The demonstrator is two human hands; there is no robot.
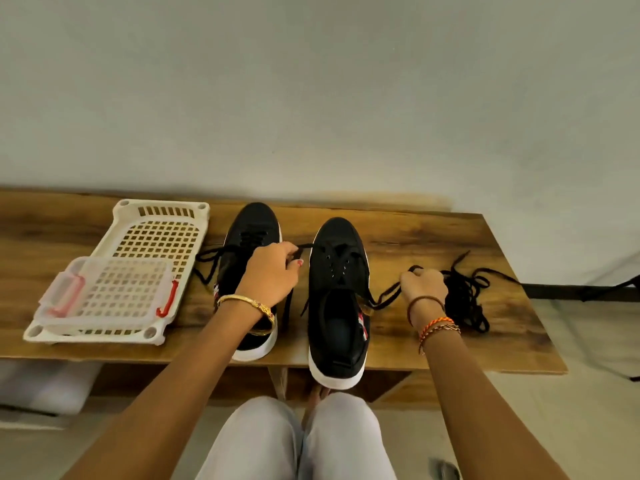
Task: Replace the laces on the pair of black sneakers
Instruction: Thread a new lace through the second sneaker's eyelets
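1. We cannot read any brand name or writing on the things; the right sneaker (pixel 337 296) shows only a small red and white stripe tag on its side.
2. The desk (pixel 433 244) is a long wooden board with dark grain, standing against a plain pale wall. Under it we see a light floor and our own knees in light trousers.
3. The two black sneakers with white soles stand side by side in the middle of the desk, toes toward the wall. The heel of the right one sticks out over the front edge.
4. The left sneaker (pixel 254 233) is partly hidden behind our left arm; its lace lies loose toward the basket.
5. Our left hand (pixel 272 275) has its fingers curled and pinches a black lace end (pixel 306 247) just beside the top eyelets of the right sneaker.
6. Our right hand (pixel 424 284) rests on the desk right of that sneaker, fingers closed around another part of the lace (pixel 384 297).
7. A pile of black laces (pixel 465 292) lies just behind the right hand.
8. At the left a white basket (pixel 162 233) lies on the desk, with a clear box (pixel 107 289) with red clips on it.
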